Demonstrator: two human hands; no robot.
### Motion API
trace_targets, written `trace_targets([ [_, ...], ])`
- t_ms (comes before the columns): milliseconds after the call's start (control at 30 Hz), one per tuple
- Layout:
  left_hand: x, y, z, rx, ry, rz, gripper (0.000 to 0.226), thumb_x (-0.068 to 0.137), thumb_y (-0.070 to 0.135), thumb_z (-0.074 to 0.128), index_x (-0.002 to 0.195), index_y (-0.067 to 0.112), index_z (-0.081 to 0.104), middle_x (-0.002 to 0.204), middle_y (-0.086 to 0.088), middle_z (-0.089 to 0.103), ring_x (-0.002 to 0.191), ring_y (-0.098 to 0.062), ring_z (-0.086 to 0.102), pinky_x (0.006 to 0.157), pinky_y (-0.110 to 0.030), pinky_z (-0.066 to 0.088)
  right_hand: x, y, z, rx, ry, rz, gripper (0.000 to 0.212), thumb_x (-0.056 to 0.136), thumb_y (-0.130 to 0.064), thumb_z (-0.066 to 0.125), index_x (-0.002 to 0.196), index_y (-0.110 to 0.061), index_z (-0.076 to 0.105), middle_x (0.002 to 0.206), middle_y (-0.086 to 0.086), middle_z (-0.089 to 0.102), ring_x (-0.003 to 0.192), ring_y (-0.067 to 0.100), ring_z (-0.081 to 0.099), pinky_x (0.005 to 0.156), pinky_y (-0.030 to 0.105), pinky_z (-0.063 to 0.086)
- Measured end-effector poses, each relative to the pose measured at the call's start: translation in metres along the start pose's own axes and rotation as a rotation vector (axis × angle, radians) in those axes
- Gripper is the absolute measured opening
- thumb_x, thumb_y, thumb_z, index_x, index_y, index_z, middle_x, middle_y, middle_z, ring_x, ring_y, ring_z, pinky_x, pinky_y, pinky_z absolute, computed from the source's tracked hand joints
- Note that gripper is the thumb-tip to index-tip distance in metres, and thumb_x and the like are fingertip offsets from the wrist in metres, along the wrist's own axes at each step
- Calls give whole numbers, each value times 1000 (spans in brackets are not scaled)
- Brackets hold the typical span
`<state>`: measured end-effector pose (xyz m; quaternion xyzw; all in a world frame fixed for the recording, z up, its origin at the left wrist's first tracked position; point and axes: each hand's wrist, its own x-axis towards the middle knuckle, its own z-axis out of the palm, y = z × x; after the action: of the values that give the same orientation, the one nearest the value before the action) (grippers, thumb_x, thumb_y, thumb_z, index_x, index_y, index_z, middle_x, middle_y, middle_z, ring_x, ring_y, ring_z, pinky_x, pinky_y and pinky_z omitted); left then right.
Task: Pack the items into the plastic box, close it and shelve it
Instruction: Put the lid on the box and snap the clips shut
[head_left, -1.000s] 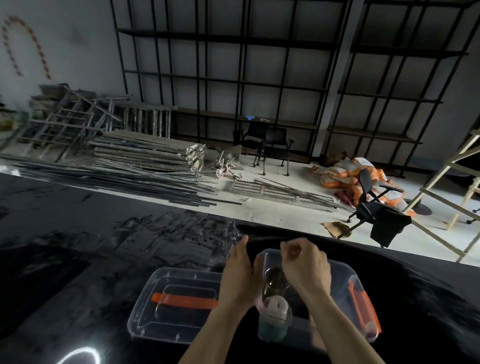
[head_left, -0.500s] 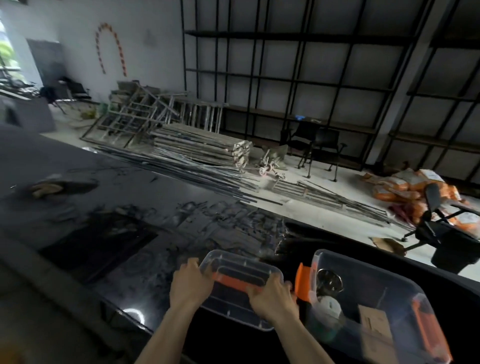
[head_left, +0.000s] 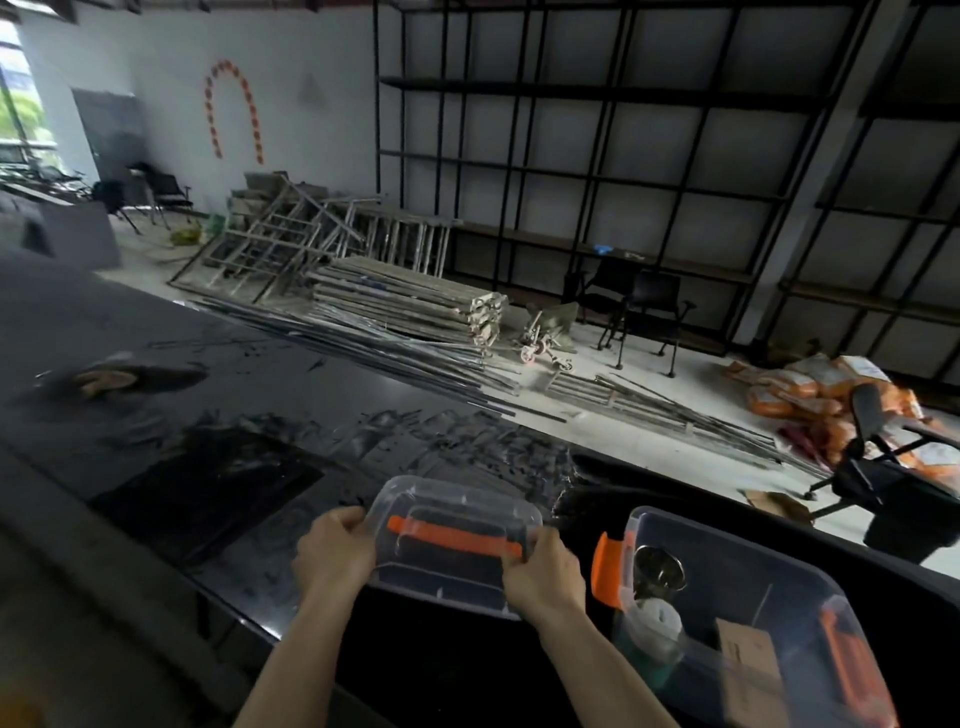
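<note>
Two hands hold the clear plastic lid at lower centre of the frame — the left hand clamped on its left short edge, the right hand clamped on its right short edge. The fingers of each hand curl over the rim, thumbs on top, so the lid spans the gap between them, tilted slightly with its far edge higher. An orange handle strip runs across the lid's top from one hand toward the other; its right end reaches the right thumb.

The plastic box sits open at lower right of the frame, just beside the right hand but apart from the lid. An orange latch stands up on its near-left end. Inside lie a shiny metal cup, a white-capped green container and a small cardboard box.

All of this rests on a glossy black table — scuffed, filling the lower left of the frame.
</note>
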<state>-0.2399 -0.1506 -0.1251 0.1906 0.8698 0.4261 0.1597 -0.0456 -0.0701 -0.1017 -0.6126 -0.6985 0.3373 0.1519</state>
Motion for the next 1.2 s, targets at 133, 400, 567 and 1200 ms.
trace_targets([
  [133,6,36,-16,-141,67,25,31,89,18,62,116,24,77,121,-8,74,114,-33,66,99,-36,50,0,-21,-38,58,185,-105,23,90,-16,58,113,-15,62,95,2,66,86,22,58,74,30,40],
  [400,-12,111,30,-382,-175,171,14,80,21,77,89,30,83,99,1,81,103,-23,72,99,-41,54,28,21,-150,391,422,35,27,83,-2,64,106,-11,77,92,8,77,88,24,71,64,25,53],
  [567,-47,151,85,-430,-359,238,21,80,14,74,76,33,81,88,2,81,95,-23,74,94,-41,56,32,77,-209,544,496,164,34,68,-3,77,99,-16,76,90,8,76,82,24,70,74,31,55],
  [1200,-104,198,141,-337,-560,365,33,85,3,73,112,22,77,97,8,75,95,-14,68,75,-22,49,10,148,-262,732,672,290,23,65,-5,81,82,-21,77,75,3,78,64,20,67,70,38,62],
])
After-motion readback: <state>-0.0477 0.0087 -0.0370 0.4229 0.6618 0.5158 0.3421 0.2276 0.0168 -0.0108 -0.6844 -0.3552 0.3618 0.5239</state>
